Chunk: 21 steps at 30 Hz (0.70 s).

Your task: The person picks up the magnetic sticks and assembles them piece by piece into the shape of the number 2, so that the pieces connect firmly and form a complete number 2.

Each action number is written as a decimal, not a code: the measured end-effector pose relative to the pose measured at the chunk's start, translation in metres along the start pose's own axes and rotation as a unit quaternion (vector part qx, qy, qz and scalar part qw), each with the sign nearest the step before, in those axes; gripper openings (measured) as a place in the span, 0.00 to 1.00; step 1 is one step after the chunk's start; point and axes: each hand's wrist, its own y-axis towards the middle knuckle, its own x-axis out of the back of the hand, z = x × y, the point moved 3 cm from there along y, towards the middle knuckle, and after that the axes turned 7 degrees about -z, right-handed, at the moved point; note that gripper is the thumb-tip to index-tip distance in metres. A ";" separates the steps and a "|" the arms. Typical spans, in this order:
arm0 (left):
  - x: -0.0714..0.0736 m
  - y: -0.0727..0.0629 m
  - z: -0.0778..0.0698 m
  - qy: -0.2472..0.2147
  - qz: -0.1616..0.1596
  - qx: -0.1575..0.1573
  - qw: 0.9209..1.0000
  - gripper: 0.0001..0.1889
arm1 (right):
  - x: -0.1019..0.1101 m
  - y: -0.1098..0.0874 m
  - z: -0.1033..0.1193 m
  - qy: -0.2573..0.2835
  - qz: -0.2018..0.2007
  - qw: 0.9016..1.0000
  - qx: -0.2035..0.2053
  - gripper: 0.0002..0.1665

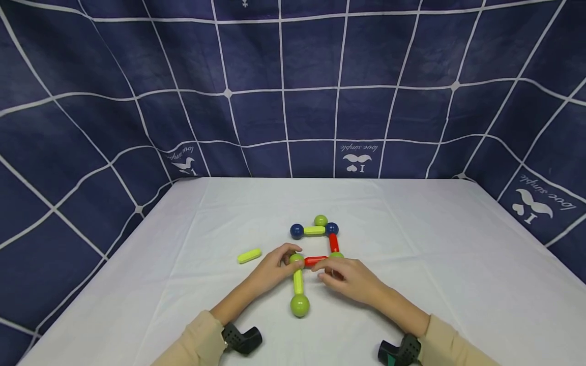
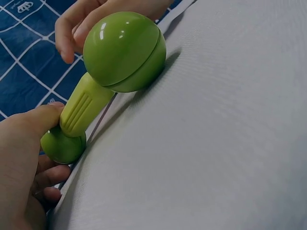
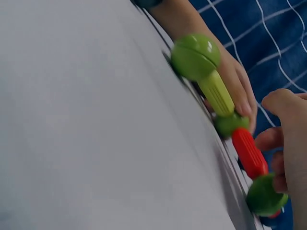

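Note:
Balls and rods of a building toy form one joined, bent chain on the white table. My left hand [image 1: 273,269] grips the green ball [image 1: 296,257] at a corner, thumb on its near side and fingers behind. From that ball a yellow-green rod [image 1: 298,282] runs toward me to another green ball [image 2: 125,51]. A red rod [image 3: 249,152] leads right to a third green ball [image 3: 266,195], partly covered by my right hand [image 1: 354,280]. That hand's fingers are loosely bent beside the red rod and ball, its thumb apart from them.
Beyond, a second red rod [image 1: 333,243] joins a blue ball [image 1: 331,229], then a yellow-green rod [image 1: 314,231] and another blue ball [image 1: 296,232]. A green ball [image 1: 320,220] sits just behind. One loose yellow-green rod [image 1: 249,255] lies left. A navy curtain [image 1: 311,117] surrounds the table.

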 end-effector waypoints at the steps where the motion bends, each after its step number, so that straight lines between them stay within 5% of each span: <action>1: 0.000 0.000 0.000 -0.004 -0.002 0.002 1.000 0.18 | 0.003 0.001 -0.003 -0.009 -0.015 1.000 0.011 0.07; 5: 0.001 0.001 0.000 -0.013 -0.003 0.005 1.000 0.15 | 0.014 0.003 -0.019 -0.039 -0.067 0.996 0.042 0.05; 8: 0.001 0.000 -0.003 -0.013 -0.002 0.013 1.000 0.14 | 0.021 0.004 -0.033 -0.063 -0.081 0.994 0.022 0.06; 16: 0.012 -0.009 -0.031 -0.023 0.012 0.017 1.000 0.14 | 0.020 0.003 -0.053 -0.044 0.013 0.994 -0.095 0.14; 21: 0.005 -0.004 -0.015 -0.021 0.010 0.018 1.000 0.16 | 0.016 0.000 -0.053 -0.033 0.043 0.992 -0.118 0.18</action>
